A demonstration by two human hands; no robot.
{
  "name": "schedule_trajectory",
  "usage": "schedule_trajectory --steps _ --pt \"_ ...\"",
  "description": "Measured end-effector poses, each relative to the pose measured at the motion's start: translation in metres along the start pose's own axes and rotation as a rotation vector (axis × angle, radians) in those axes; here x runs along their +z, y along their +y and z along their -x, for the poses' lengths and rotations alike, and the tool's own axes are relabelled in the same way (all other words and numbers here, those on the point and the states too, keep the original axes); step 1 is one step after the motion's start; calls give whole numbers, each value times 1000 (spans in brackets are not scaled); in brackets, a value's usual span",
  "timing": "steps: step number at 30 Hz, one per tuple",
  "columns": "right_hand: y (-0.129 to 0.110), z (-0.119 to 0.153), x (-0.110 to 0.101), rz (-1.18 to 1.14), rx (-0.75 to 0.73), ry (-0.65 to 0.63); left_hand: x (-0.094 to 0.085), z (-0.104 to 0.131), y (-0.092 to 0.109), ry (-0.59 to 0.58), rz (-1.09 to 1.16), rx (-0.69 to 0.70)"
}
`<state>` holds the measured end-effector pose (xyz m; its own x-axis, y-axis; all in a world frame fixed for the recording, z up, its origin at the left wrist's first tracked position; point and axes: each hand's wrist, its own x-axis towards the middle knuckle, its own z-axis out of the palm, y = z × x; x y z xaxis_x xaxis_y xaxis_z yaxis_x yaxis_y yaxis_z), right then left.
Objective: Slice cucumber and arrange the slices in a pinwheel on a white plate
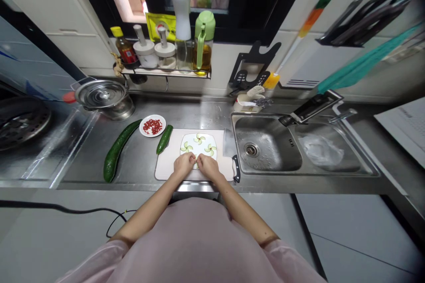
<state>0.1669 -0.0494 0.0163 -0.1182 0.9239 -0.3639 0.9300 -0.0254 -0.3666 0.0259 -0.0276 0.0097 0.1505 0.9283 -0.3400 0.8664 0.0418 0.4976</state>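
On a white square plate [183, 139], thin green-edged slices, apparently cucumber, form pinwheel groups, such as the back group [199, 139] and the right group [210, 149]. Over the plate's front edge, my left hand [184, 164] and my right hand [207, 166] nearly meet at another group. Both have their fingers pinched together; whatever they hold is hidden. Beneath the plate lies a pale cutting board [166, 167]. A cut piece of cucumber [164, 139] rests at the board's left edge. Beside it stands a small white dish [162, 120] of chopped red bits [152, 126].
A long green cucumber [117, 152] lies on the steel counter at left, before a lidded pot [109, 99]. A black-handled knife [236, 169] lies right of the board, beside the double sink [268, 141]. Behind, a rack [166, 72] holds seasoning jars and an oil bottle [203, 44].
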Motion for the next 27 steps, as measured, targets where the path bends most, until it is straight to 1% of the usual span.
schedule_trajectory --steps 9,18,27 --pt "1 -1 4 20 10 4 0 1 2 0 -38 10" --pt "-4 -1 -1 37 28 -16 2 1 2 4 -44 18" --pt "-1 -5 0 47 16 -21 4 -1 2 9 -53 14"
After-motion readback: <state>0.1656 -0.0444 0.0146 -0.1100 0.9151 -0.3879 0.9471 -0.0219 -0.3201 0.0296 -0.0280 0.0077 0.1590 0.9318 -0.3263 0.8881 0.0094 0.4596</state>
